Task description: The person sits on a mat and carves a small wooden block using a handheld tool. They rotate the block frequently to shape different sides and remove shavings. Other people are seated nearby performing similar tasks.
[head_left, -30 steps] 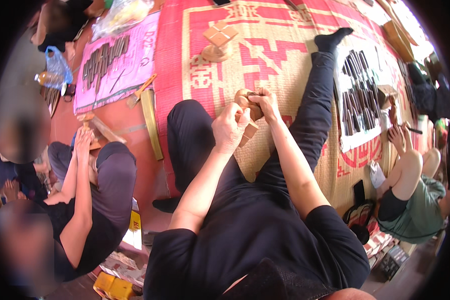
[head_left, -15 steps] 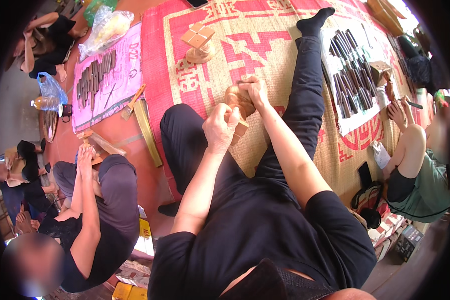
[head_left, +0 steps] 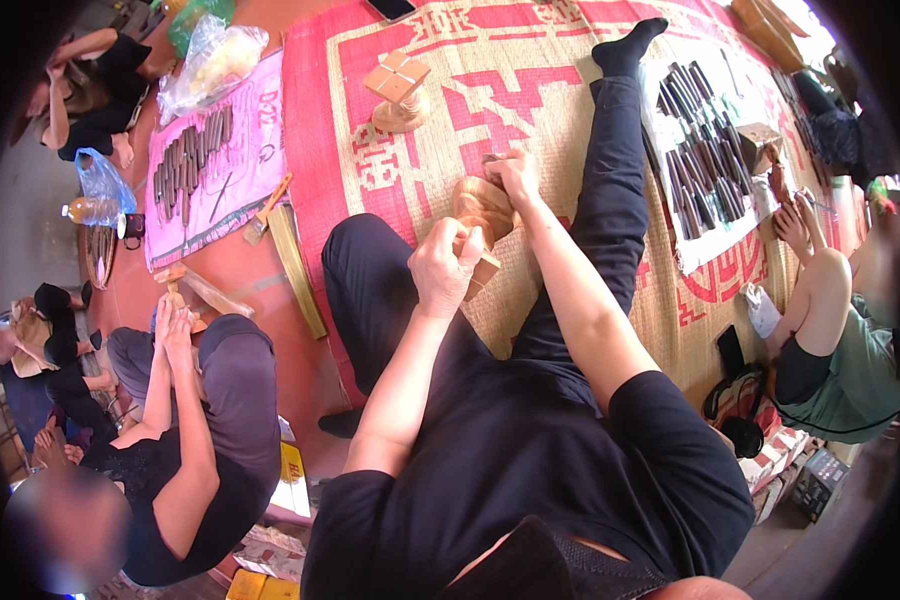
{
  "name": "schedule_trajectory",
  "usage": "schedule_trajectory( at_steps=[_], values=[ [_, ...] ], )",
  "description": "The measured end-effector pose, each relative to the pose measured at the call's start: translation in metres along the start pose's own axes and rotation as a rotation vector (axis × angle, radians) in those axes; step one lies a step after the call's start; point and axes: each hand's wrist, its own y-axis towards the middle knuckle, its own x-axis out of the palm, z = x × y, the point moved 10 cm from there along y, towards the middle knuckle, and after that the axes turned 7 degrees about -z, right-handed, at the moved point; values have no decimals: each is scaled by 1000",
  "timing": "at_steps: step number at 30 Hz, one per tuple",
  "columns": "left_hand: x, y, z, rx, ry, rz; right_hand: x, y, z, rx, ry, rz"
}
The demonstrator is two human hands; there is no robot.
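Between my knees is a pale wooden carving (head_left: 482, 203) with a rounded, curving body and a square block base (head_left: 483, 274). My left hand (head_left: 444, 268) is closed around its lower part near the base, holding it tilted over the mat. At the upper right side of the carving, my right hand (head_left: 515, 180) is closed in a pinch. A small dark edge shows at its fingertips, but what it grips is mostly hidden. Farther off to the left stands a second wooden piece (head_left: 400, 110), round below, with a square top marked by crossing pale lines.
A red and straw mat (head_left: 540, 110) lies under my legs. Several chisels (head_left: 705, 150) rest on a white cloth at the right, and more (head_left: 192, 160) on a pink cloth at the left. A brush (head_left: 268, 208) and a wooden bar (head_left: 298, 270) lie nearby. Other people sit on both sides.
My right hand has shifted slightly up and away from the carving, so more of its curved surface shows. The left hand keeps its hold. At the left, a co-worker's hands have moved a little.
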Motion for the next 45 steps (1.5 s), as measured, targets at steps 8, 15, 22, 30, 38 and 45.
schedule_trajectory(
  at_steps=[8,15,22,30,38,45],
  values=[
    [-1,0,-12,-43,0,-23,37,-24,31,-84,605,-281],
    [-3,3,-25,-133,-39,16,-8,-21,17,-109,183,89],
    [1,2,3,-26,46,-5,11,-31,7,-161,108,-121],
    [1,9,-12,-127,24,-27,-8,-12,40,-25,127,161],
    [6,10,-17,-113,45,-31,3,-37,33,-61,267,-72],
    [5,14,-9,-120,47,-46,-23,-33,48,-32,420,207]
  ],
)
